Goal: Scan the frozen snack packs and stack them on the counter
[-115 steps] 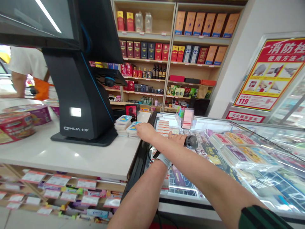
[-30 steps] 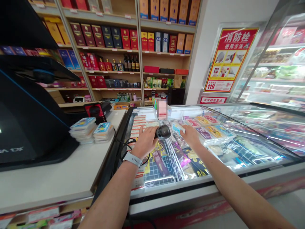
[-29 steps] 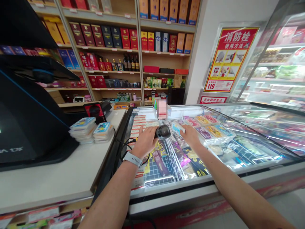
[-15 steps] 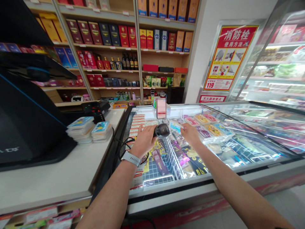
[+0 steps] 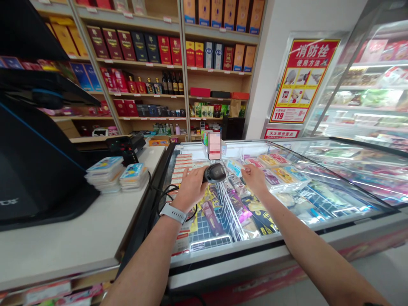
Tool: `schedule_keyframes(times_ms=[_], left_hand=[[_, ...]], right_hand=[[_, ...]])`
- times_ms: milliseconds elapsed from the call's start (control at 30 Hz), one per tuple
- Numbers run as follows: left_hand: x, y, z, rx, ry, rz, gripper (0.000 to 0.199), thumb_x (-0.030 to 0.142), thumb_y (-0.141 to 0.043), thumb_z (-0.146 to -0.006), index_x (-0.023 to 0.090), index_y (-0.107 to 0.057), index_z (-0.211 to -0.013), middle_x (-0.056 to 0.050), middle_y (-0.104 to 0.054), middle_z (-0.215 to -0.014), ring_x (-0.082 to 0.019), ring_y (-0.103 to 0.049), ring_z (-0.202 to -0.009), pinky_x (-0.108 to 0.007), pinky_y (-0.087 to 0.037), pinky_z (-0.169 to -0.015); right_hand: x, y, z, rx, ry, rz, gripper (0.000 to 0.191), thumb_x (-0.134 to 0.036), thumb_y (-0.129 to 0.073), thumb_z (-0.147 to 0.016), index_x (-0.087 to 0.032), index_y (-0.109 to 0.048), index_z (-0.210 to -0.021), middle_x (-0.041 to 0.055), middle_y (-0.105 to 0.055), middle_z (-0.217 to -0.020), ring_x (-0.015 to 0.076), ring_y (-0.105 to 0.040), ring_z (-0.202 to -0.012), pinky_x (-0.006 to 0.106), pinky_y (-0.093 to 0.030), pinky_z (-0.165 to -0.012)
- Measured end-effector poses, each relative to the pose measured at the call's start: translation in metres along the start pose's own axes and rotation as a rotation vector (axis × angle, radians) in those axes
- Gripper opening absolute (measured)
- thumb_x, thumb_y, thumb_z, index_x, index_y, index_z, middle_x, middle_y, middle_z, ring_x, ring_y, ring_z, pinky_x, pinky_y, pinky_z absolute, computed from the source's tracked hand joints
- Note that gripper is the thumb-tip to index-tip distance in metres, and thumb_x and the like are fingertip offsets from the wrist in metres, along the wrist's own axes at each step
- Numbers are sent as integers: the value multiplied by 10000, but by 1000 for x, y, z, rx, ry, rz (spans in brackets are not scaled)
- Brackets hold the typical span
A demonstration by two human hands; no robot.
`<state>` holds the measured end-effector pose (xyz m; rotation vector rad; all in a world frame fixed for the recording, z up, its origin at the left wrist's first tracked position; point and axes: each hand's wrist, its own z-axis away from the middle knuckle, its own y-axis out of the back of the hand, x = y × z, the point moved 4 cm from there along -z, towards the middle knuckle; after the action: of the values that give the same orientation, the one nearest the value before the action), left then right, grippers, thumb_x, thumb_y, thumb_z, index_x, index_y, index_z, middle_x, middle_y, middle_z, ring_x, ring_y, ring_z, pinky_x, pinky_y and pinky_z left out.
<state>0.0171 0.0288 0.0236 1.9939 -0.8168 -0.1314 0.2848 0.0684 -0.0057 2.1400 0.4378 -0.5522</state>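
My left hand (image 5: 191, 189), with a pale watch on the wrist, is wrapped round a black handheld scanner (image 5: 215, 172) above the glass-topped freezer (image 5: 223, 260). Between the fingertips of my right hand (image 5: 254, 178) is a small blue and white card-like pack (image 5: 234, 167), just right of the scanner head. Beyond the scanner stands a phone (image 5: 214, 145) with a pinkish screen, upright near the freezer's back edge. Several flat packs (image 5: 281, 173) in red, yellow, purple and blue are stacked to the right of my right hand.
On the white counter (image 5: 73, 242) at the left are two stacks of flat packs (image 5: 133, 174) and a large black machine (image 5: 38, 170). A black cable (image 5: 156, 187) loops beside my left wrist. Shelves of boxes and bottles stand behind; a glass-fronted cooler (image 5: 379, 93) is at the right.
The view has shifted slightly. Both hands keep their holds and stay nearly in place; the scanner and the small pack have changed angle slightly.
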Motion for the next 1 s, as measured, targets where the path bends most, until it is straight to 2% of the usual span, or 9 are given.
schedule_keyframes(times_ms=[167, 333, 500, 633, 1000], left_hand=[[1, 3, -1, 14, 22, 22, 523, 152, -532, -860, 205, -460, -1375, -88, -622, -1354, -279, -548, -1272, -552, -233, -1175], [0, 3, -2, 32, 33, 26, 530, 158, -515, -862, 193, -451, -1387, -97, -608, -1375, -285, -539, -1282, -560, -223, -1183], [-1, 3, -2, 50, 27, 18, 552, 161, -513, -855, 190, -438, -1401, -103, -621, -1354, -282, -556, -1261, -557, -220, -1186], [-1, 4, -2, 63, 30, 28, 553, 166, -510, -847, 195, -442, -1396, -98, -637, -1327, -279, -568, -1245, -551, -220, -1185], [-3, 3, -2, 69, 40, 38, 553, 176, -493, -847, 199, -438, -1396, -102, -631, -1337, -272, -571, -1243, -534, -211, -1189]], right_hand=[[8, -1, -4, 57, -15, -167, 263, -324, -539, -843, -174, -700, -987, 68, -736, -767, 248, -708, -766, 399, -546, -806], [16, -5, -8, 77, -87, -426, 260, -392, -584, -812, -195, -693, -943, 75, -733, -777, 262, -714, -760, 420, -587, -759], [16, -8, -9, 61, -160, -698, 358, -485, -634, -749, -175, -673, -922, 73, -718, -788, 245, -716, -734, 406, -620, -702], [15, -8, -9, 45, -180, -727, 411, -534, -661, -718, -171, -677, -908, 64, -721, -776, 229, -714, -727, 402, -624, -720], [15, -8, -10, 51, -202, -734, 415, -537, -670, -705, -173, -665, -903, 54, -717, -764, 212, -710, -705, 389, -627, -704]])
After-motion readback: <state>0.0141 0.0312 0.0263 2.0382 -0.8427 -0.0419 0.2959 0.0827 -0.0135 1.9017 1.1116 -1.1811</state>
